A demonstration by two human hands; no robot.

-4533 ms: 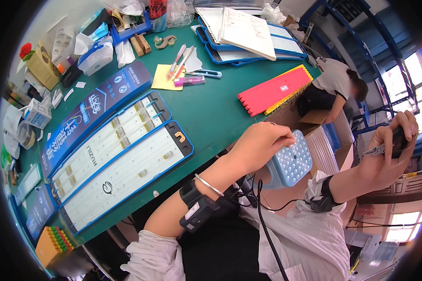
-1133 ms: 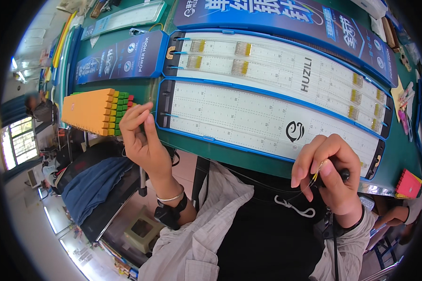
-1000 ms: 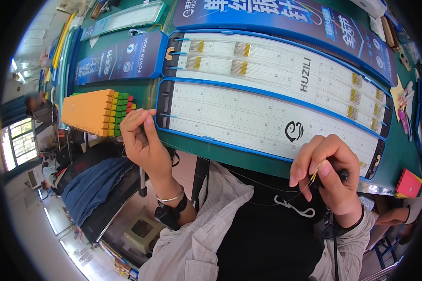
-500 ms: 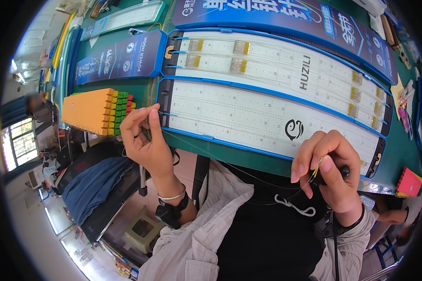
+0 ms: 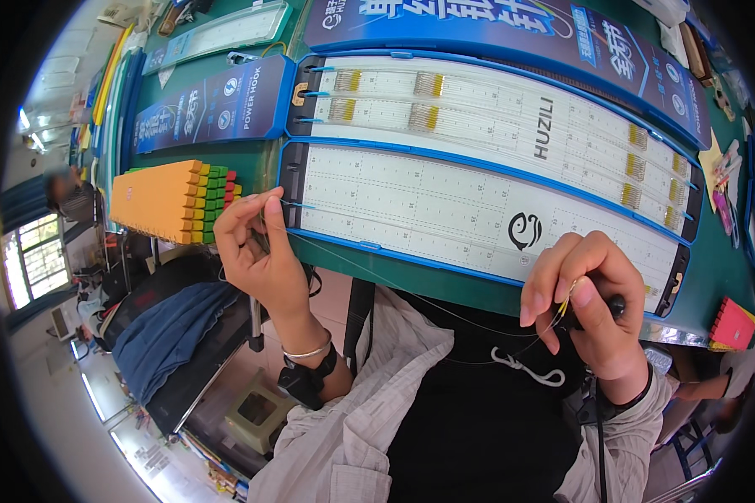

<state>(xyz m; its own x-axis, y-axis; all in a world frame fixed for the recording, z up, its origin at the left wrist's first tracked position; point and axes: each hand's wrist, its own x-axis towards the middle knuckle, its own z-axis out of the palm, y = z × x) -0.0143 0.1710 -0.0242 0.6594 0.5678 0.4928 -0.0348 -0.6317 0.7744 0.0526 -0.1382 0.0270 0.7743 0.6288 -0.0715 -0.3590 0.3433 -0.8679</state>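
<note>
My left hand (image 5: 264, 247) is at the left end of the nearer white ruled tray (image 5: 411, 193) of a blue-edged fishing rig box. Thumb and forefinger pinch a thin clear fishing line (image 5: 394, 289) beside a small blue peg (image 5: 304, 205). From there the line sags across in front of my body to my right hand (image 5: 587, 302). Its fingers are closed on the line and a small yellow strand (image 5: 564, 308), with the tips pressed together. A dark rounded thing (image 5: 617, 306) shows behind that hand; its kind is unclear.
The box's farther tray (image 5: 495, 109) holds several bundles of fine hooks with yellow parts. An orange block with green, yellow and red toothed pieces (image 5: 155, 201) stands at left. Blue printed box lids (image 5: 214, 109) lie beyond. A red pad (image 5: 732, 325) sits at the right edge.
</note>
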